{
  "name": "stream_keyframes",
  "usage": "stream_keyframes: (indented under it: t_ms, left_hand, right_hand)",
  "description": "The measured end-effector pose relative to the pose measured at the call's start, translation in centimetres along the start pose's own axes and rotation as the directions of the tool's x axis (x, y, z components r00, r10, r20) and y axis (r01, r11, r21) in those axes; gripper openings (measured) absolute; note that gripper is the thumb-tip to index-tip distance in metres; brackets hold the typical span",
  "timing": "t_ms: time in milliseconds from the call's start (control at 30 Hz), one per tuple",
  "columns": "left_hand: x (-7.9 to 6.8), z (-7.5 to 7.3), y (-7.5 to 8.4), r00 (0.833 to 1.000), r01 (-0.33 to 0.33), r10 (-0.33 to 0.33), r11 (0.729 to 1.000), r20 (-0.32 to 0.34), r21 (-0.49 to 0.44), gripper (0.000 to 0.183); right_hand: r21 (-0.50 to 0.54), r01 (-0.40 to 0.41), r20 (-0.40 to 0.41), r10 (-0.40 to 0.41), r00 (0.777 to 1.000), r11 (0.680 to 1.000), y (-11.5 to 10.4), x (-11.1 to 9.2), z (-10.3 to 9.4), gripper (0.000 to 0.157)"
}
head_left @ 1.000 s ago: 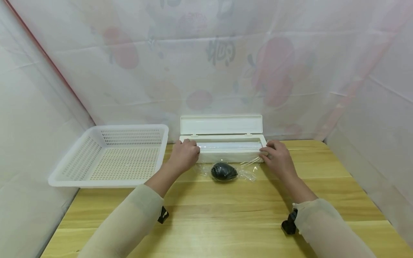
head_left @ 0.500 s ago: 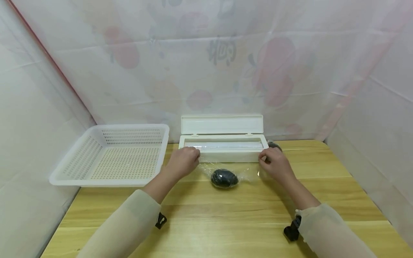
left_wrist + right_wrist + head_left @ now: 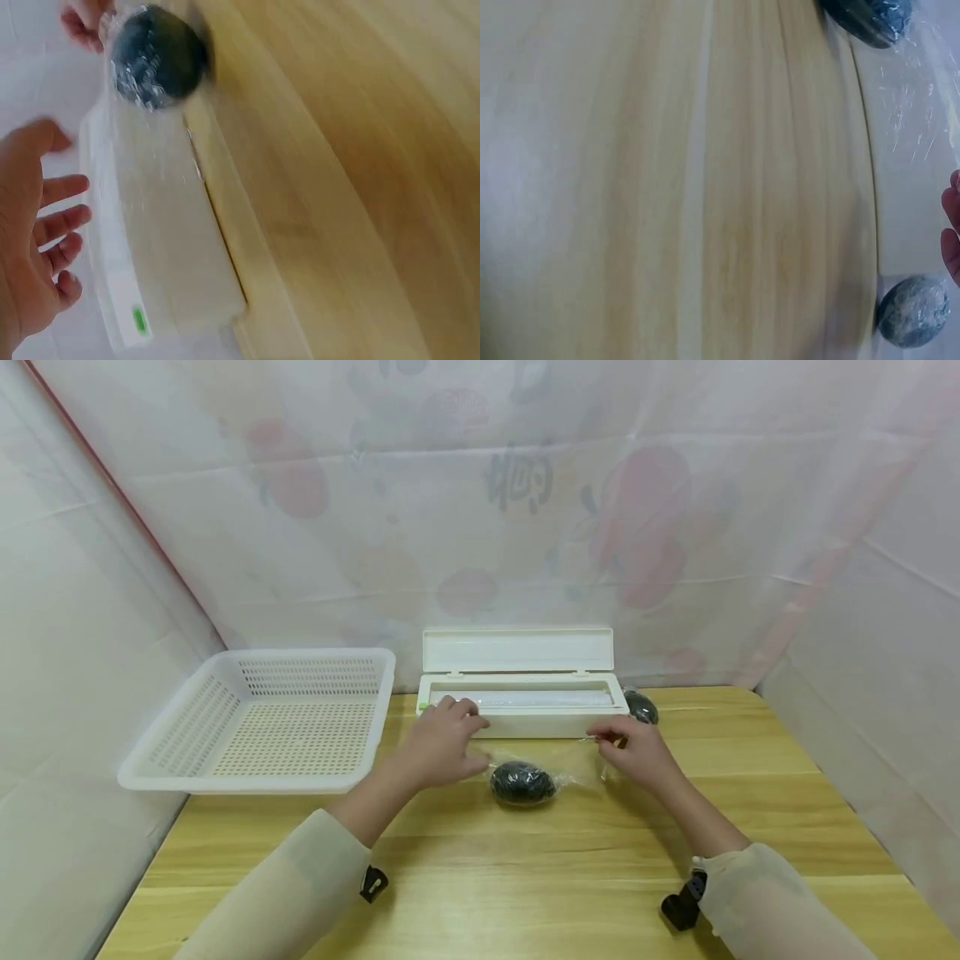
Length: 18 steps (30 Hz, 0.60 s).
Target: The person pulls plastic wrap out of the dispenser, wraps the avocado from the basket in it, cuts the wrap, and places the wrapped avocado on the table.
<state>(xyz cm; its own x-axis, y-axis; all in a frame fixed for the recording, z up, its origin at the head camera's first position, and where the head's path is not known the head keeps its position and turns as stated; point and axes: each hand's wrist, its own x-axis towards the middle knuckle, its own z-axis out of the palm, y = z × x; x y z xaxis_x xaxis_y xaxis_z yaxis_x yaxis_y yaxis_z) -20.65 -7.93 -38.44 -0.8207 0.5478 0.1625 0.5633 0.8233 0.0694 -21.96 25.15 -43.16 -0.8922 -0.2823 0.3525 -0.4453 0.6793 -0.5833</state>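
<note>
A dark green oval fruit (image 3: 522, 782), like an avocado, lies on the wooden table with clear cling film (image 3: 573, 770) around it. Behind it stands a white cling film box (image 3: 551, 726), its lid (image 3: 517, 650) raised and a film roll (image 3: 540, 698) inside. My right hand (image 3: 637, 753) pinches the film's edge between thumb and fingertips, right of the fruit. My left hand (image 3: 441, 745) holds nothing, fingers spread at the box's left front; in the left wrist view its fingers (image 3: 64, 221) are loosely bent beside the box.
A white perforated basket (image 3: 258, 787) stands at the left. Another dark green fruit (image 3: 642, 705), wrapped in film, sits by the box's right end. A fabric curtain (image 3: 480, 527) closes off the back of the wooden table (image 3: 495, 885).
The fruit and film have come slightly nearer the front. My left hand has let go of the film and spread its fingers. My right hand has lowered, uncovering the second fruit.
</note>
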Motion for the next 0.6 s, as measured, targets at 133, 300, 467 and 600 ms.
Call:
stream_keyframes:
  t_ms: [133,300,467,600]
  left_hand:
    - [0.2,0.8,2.2,0.991,-0.113,0.114,0.993,0.067,-0.022,0.082]
    - [0.3,2.0,3.6,0.979,-0.174,0.174,0.985,0.103,-0.010,0.061]
    - [0.5,2.4,3.7,0.977,-0.205,0.205,0.979,0.061,0.004,0.035]
    - [0.7,2.4,3.7,0.974,-0.216,0.216,0.976,0.065,0.001,0.036]
  right_hand:
    - [0.039,0.002,-0.001,-0.002,1.000,0.999,-0.6,0.0,-0.2,0.020]
    - [0.120,0.042,0.019,-0.045,0.999,0.992,-1.5,-0.1,-0.2,0.022]
    - [0.206,0.047,0.074,-0.063,0.995,0.977,-2.4,-0.5,-0.6,0.026]
    - [0.302,0.041,0.176,-0.098,0.979,0.953,-3.1,-0.8,-1.0,0.026]
